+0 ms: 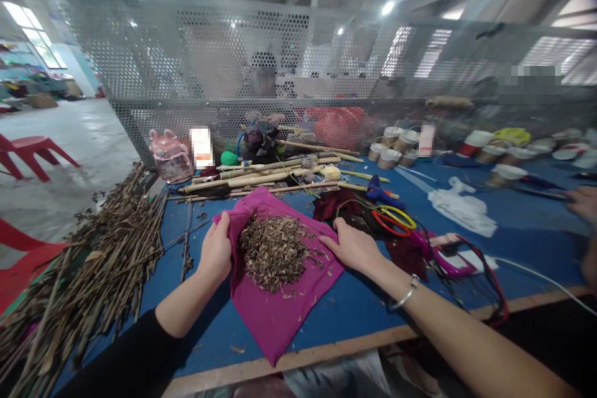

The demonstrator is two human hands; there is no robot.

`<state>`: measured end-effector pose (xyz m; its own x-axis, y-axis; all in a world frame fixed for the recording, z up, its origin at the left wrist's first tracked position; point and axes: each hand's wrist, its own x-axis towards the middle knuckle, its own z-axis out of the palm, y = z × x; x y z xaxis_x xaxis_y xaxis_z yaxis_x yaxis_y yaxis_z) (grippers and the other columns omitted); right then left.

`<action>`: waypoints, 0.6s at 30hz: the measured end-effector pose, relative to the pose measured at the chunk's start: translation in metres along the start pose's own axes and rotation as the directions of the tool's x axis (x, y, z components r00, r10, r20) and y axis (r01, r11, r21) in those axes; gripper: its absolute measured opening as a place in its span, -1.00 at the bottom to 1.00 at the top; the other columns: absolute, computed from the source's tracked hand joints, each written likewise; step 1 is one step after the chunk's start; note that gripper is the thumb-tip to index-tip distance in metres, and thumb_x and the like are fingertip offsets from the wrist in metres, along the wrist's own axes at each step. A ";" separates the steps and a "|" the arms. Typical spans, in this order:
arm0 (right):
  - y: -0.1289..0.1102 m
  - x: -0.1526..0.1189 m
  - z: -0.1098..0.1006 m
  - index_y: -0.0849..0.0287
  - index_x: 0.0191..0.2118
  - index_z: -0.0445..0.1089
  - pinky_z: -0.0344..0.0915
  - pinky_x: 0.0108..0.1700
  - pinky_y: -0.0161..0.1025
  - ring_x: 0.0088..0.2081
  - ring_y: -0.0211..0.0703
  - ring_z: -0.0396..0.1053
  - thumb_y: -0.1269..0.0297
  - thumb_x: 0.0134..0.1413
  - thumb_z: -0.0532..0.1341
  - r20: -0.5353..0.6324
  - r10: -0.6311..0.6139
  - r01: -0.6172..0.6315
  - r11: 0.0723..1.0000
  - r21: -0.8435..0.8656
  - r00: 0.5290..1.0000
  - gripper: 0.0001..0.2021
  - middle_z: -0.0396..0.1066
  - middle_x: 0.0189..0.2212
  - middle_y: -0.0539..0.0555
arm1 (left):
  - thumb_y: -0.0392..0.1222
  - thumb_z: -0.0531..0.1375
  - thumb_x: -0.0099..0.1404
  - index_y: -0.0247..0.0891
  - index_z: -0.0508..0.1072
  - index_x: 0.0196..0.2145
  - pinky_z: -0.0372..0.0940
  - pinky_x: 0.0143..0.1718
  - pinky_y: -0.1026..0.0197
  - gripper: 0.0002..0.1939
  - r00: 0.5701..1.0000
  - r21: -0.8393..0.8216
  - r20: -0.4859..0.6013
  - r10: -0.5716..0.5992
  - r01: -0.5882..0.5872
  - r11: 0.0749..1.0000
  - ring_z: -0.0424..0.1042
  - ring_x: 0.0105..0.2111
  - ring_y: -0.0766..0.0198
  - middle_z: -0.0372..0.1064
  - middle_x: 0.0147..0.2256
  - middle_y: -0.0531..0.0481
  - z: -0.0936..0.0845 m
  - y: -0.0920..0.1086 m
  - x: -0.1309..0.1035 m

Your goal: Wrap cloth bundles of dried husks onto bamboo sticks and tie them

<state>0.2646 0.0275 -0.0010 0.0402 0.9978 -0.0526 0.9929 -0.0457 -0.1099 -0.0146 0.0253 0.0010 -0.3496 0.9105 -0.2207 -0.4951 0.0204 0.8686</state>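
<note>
Right arm (466, 336): reaching over the blue table (349, 317).
Fingers: left hand (217, 249) and right hand (357, 247) pinching the pink cloth (275, 323).
Dry bits (275, 249): sitting on it.
Spill: maybe coming, if one side is tipping.

My left hand (216, 247) is at nine o'clock, the fist upright with the thumb on top and the fingers curled shut. Its forearm comes up from seven o'clock, bare below a dark sleeve pushed toward the elbow. My right hand (353, 245) is at three o'clock, palm down, thumb and fingertips pinched together and pointing toward nine o'clock. Its bare forearm slants in from four o'clock, a silver bangle (405, 294) around the wrist.
</note>
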 end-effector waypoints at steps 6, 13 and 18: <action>-0.020 0.013 -0.008 0.15 -0.19 0.15 0.03 -0.52 -0.34 -0.58 -0.27 0.20 0.33 0.06 0.13 0.043 -0.022 -0.010 0.776 0.631 0.999 -0.82 0.22 -0.61 -0.11 | 0.07 0.22 0.16 -0.26 0.49 -0.26 0.24 -0.12 0.22 -0.65 0.986 0.100 0.140 0.091 -0.106 0.989 0.43 -0.28 0.24 0.52 -0.29 0.02 0.005 -0.001 -0.006; -0.107 0.027 -0.039 0.15 -0.28 0.15 -0.06 -0.60 -0.40 -0.67 -0.37 0.05 0.42 -0.05 0.19 0.052 -0.236 0.068 0.471 0.880 0.970 -0.80 0.15 -0.69 -0.19 | 0.06 0.09 0.28 -0.31 0.45 -0.14 0.25 -0.06 0.12 -0.61 0.890 0.347 0.437 0.129 -0.300 0.889 0.42 -0.15 0.12 0.49 -0.15 -0.12 0.032 -0.003 -0.014; -0.129 0.035 -0.035 0.16 -0.30 0.14 0.01 -0.58 -0.41 -0.67 -0.38 0.07 0.57 -0.11 0.08 0.064 -0.274 0.066 0.439 0.896 0.960 -0.78 0.15 -0.68 -0.19 | 0.05 0.13 0.24 -0.32 0.39 -0.11 0.29 -0.15 0.11 -0.60 0.807 0.517 0.582 0.094 -0.457 0.724 0.43 -0.18 0.10 0.48 -0.19 -0.13 0.036 0.001 -0.009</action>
<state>0.1416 0.0704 0.0462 -0.2410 0.9669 -0.0840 0.3383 0.0025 -0.9410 0.0171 0.0318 0.0202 0.1343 0.9776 0.1622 0.2122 -0.1882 0.9589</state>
